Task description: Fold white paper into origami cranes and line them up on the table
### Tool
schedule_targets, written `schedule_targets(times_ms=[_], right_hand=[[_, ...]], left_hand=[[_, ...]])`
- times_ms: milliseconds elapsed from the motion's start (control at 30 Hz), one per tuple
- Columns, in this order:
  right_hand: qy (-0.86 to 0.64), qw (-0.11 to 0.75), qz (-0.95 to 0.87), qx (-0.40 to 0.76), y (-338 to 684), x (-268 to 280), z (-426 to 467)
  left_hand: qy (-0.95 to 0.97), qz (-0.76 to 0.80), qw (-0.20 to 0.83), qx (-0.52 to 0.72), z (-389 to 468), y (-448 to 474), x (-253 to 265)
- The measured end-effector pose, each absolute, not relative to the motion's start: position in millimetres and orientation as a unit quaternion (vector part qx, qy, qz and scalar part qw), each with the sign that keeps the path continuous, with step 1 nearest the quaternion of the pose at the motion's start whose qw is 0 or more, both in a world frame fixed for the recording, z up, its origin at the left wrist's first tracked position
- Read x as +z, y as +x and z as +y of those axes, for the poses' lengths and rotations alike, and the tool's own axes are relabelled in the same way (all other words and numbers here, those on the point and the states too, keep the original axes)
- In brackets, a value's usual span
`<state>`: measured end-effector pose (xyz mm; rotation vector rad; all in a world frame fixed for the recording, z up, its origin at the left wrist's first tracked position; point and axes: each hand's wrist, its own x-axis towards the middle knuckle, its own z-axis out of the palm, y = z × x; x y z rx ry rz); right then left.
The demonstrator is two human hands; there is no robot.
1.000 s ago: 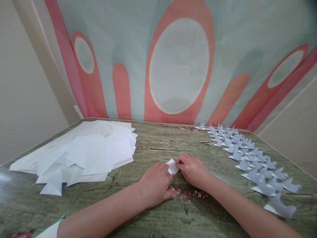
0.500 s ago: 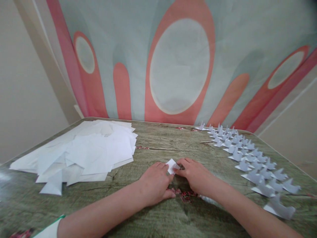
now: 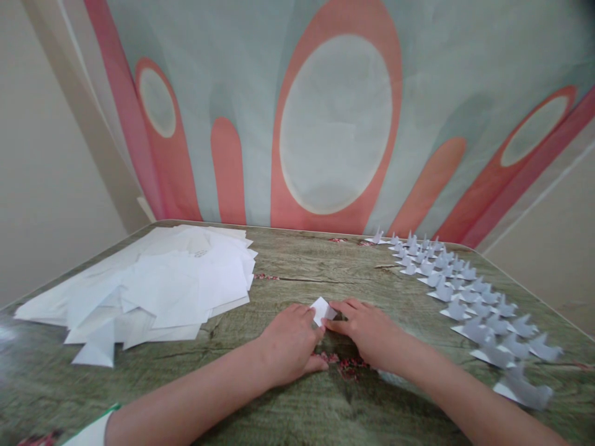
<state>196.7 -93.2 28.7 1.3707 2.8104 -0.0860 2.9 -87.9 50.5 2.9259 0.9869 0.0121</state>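
A small folded white paper point(image 3: 320, 309) lies on the wood-grain table between my two hands, one corner pointing away from me. My left hand point(image 3: 292, 339) presses on its left edge with the fingertips, the thumb resting on the table nearer to me. On the other side, my right hand point(image 3: 365, 322) pinches the paper's right edge between thumb and forefinger. Parts of the paper are hidden under the fingers of both hands.
To the left spreads a heap of white paper sheets point(image 3: 181, 285), with a folded triangular piece point(image 3: 96, 347) at its near edge. Several folded paper birds point(image 3: 481, 331) stand in rows along the right side. A patterned wall covering point(image 3: 255, 93) rises behind the table point(image 3: 297, 260).
My right fingers have shifted slightly left along the paper's edge. The whole view has drifted a little; the left hand keeps its place on the paper.
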Motion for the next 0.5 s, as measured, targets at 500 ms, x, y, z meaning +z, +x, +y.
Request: schedule_targets(times_ms=[500], right_hand=[[0.489,-0.074,0.868,0.043,186,3,-80]], left_hand=[[0.947,0.316,0.049,-0.03,-88,-6,52]])
